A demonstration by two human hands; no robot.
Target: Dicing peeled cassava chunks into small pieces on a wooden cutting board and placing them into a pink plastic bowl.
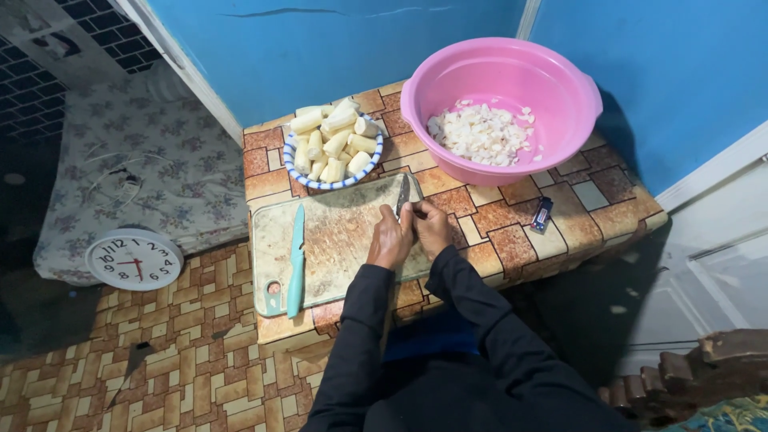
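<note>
Here, both hands met over the cutting board [336,240] on the bench [512,232]: right hand [433,228] gripped a knife [403,197], left hand [390,242] curled closed, its contents hidden. Cutting appeared underway; steady blade control mattered.

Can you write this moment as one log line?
left hand and right hand close together on cutting board | knife between them | teal knife lying unused

Left hand [390,242] and right hand [433,226] together, fingers curled, dark-sleeved forearms converging
</note>
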